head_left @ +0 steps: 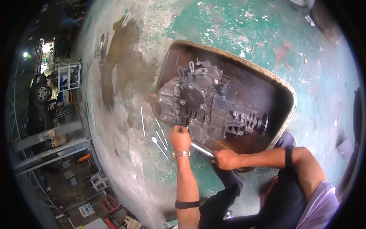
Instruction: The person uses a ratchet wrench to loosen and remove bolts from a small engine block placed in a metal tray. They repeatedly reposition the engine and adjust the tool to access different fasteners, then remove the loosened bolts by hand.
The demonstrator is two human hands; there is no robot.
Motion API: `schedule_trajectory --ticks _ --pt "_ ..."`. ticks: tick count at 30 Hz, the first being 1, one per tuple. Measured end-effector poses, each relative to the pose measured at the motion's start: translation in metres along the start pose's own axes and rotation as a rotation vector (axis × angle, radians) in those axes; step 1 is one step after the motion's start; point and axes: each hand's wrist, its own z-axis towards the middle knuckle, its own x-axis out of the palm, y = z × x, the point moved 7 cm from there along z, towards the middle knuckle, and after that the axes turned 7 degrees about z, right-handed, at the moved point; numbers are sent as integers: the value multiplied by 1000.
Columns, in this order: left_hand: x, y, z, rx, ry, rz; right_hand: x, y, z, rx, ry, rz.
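Note:
A grey metal gearbox (202, 103) lies in a rusty metal tray (251, 61) on the floor in front of me. Along its near side runs a long chrome wrench (202, 149). My right hand (225, 159) is wrapped round the wrench's right end. At its other end my left hand (180, 138) is closed, close against the gearbox's near left edge; the fist hides the wrench's head and whatever it sits on. A watch (181, 154) is on my left wrist.
Left of the tray, a ratchet (154, 140) and several thin metal rods, among them a long bar (143, 121), lie on the worn green floor. A dark wet stain (121, 57) spreads farther left. My shoe (234, 179) is by the tray's near edge. Racks and a car wheel (42, 92) stand far left.

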Motion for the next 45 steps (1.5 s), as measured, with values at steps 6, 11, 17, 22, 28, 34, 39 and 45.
schedule_trajectory --ticks 6,11,17,22,28,34,39,45 --pt "-5 -2 8 183 -50 -12 -63 23 -5 60 212 -56" --pt "21 51 -2 -631 106 -630 -149 71 -12 -46 90 -176" --pt "2 14 9 -90 40 -253 -84 40 -24 58 -39 -11" --pt "0 -3 7 135 73 77 -6 27 6 48 173 25" --pt "-1 11 12 -28 -68 -239 -103 44 -11 10 67 -48" --pt "18 38 -5 -656 78 -747 -140 82 -3 -215 -46 -369" --pt "-5 -7 3 3 32 -60 -40 17 -12 118 21 43" --pt "-5 -16 6 137 48 143 14 4 26 104 419 353"
